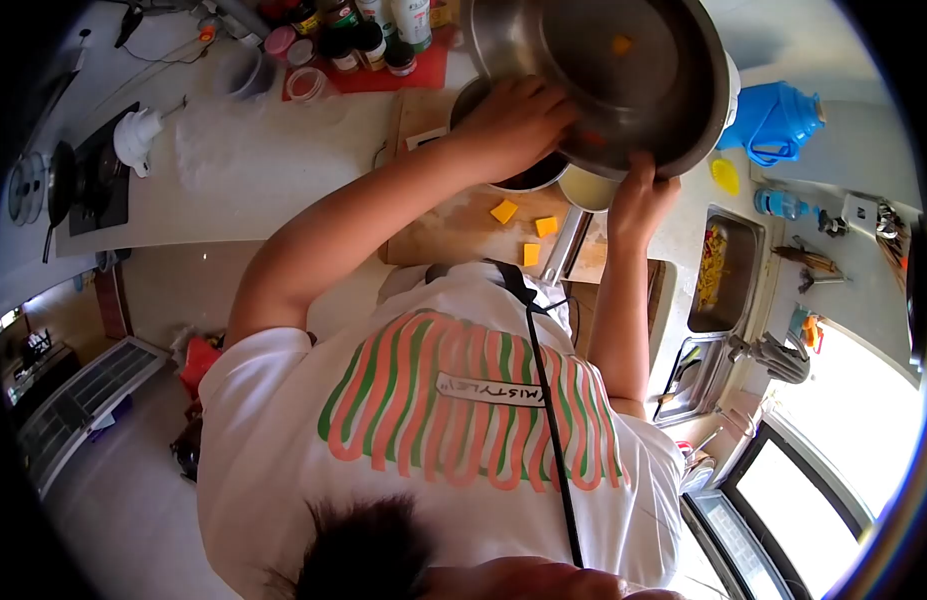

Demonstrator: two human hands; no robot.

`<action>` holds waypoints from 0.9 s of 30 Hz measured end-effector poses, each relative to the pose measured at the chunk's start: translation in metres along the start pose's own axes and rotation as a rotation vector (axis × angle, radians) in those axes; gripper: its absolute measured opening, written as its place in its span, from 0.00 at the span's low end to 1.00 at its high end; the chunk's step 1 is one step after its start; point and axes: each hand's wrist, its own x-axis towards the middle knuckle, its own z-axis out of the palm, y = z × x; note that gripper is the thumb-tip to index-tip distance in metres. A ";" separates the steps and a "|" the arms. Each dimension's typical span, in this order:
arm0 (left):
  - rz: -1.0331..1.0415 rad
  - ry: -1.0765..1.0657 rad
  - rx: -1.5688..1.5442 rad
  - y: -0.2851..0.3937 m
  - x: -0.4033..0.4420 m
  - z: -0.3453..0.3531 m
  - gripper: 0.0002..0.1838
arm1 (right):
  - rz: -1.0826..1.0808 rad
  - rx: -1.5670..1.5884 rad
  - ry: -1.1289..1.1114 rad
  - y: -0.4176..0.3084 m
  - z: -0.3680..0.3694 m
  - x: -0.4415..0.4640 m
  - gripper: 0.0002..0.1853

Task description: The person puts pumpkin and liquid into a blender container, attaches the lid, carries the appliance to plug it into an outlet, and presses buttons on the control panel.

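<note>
A pale table point(183, 215) spans the kitchen, its far left fading into the dark lens rim, where a stove point(105, 178) and a pan point(61, 183) sit. Jars point(371, 45) crowd a red mat point(435, 72), some cropped by the top edge. Over the board point(438, 225), the left hand point(518, 122) has bent fingers overlapping the bowl's near side; whether they hold anything, I cannot tell. The arm and bowl hide much of a dark pot point(531, 180). Three orange pieces point(503, 211) lie on the board. The steel bowl point(643, 85), tilted above and cut off at the top, has a few bits inside. The right hand point(643, 200) grips its lower rim. Farther right come a blue jug point(773, 120), a sink point(740, 272) with blurry scraps point(711, 265), and a glaring window point(833, 440).
</note>
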 end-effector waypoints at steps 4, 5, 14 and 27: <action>-0.039 -0.128 0.005 0.013 -0.014 -0.026 0.13 | -0.011 -0.070 0.020 -0.003 -0.006 -0.005 0.16; -0.084 -0.187 -0.028 0.011 -0.014 -0.031 0.13 | -0.010 -0.076 0.031 -0.004 -0.002 -0.006 0.16; -0.010 0.397 -0.264 -0.009 0.071 -0.043 0.36 | -0.042 -0.078 -0.034 -0.005 0.008 -0.017 0.14; 0.132 0.094 -0.190 -0.013 -0.006 -0.001 0.06 | -0.198 -0.053 -0.004 0.002 0.010 -0.006 0.19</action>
